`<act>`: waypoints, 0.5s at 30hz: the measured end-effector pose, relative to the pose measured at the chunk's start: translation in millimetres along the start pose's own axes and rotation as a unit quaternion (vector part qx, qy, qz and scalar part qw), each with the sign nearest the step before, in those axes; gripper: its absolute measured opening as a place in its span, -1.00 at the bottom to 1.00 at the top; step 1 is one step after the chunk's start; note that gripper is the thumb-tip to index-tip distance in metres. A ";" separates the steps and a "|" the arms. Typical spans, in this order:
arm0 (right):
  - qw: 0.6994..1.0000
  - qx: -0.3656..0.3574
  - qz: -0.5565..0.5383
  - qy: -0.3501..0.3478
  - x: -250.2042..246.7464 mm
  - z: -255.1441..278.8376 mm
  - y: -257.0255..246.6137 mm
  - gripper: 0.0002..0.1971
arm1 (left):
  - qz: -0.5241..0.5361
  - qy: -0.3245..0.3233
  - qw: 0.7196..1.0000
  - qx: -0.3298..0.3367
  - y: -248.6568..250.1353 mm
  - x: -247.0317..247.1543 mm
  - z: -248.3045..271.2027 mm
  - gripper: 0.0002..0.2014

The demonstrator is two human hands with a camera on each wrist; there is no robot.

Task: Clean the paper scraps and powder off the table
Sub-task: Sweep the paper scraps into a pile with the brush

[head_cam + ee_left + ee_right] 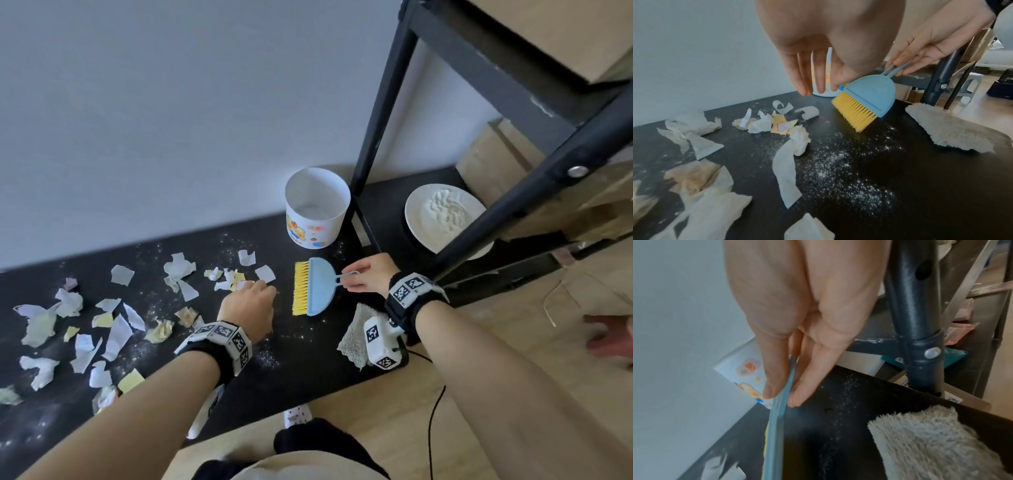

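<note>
Torn scraps (116,329) of white and pale yellow paper, some flat, some curled or crumpled, lie strewn over the left and middle of the black desk (308,363), and white powder (851,178) is speckled among them and across the bare patch nearer the front edge. The right hand (368,274) pinches the thin loop handle of a small brush (317,286) with a blue head and yellow bristles, thumb on one side and fingers on the other; the brush sits just right of the scraps, in front of a white tub (317,209). The left hand (251,308) hovers over the scraps beside the bristles, fingers loosely straight and pointing down, holding nothing. The left wrist view shows the brush tilted, bristles toward the desk, though whether they touch it I cannot tell. The right wrist view shows the brush edge-on, the handle squeezed between the fingertips (769,391). A fluffy grey cloth (953,129) lies at the desk's right front corner. Only the head view shows a white plate (442,219) heaped with powder behind a black shelf frame (376,113). The tub carries cartoon stickers; its writing is too small to read, and a red-bordered label on one yellow scrap is likewise illegible.
</note>
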State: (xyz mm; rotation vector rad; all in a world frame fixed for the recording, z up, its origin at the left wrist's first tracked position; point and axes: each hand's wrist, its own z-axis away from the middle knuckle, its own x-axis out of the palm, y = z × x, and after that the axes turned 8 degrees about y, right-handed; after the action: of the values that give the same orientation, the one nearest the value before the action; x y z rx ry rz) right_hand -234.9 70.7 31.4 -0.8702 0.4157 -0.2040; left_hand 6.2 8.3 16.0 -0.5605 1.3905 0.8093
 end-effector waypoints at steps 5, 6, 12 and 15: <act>0.996 -0.019 -0.090 0.003 0.7 13.3 -19.9 -0.92 | 0.001 0.018 1.000 -0.021 -9.2 -18.1 9.7 -0.75; 0.994 -0.027 -0.102 0.001 2.2 14.5 -24.7 -0.93 | 0.000 0.021 0.999 -0.024 -12.7 -22.7 11.2 -0.74; 0.989 -0.042 -0.135 -0.037 39.5 14.5 -53.5 -0.81 | -0.007 0.035 0.997 -0.063 -46.8 -48.4 30.9 -0.76; 0.988 -0.042 -0.127 -0.072 80.2 16.7 -64.2 -0.88 | 0.003 0.031 0.993 -0.112 -73.3 -53.0 52.9 -0.76</act>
State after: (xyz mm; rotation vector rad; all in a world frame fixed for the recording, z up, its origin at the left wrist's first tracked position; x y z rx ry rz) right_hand -155.7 14.7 69.1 -1.0135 0.1778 -0.3574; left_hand 97.0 -5.6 66.4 -0.7604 1.3671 0.9678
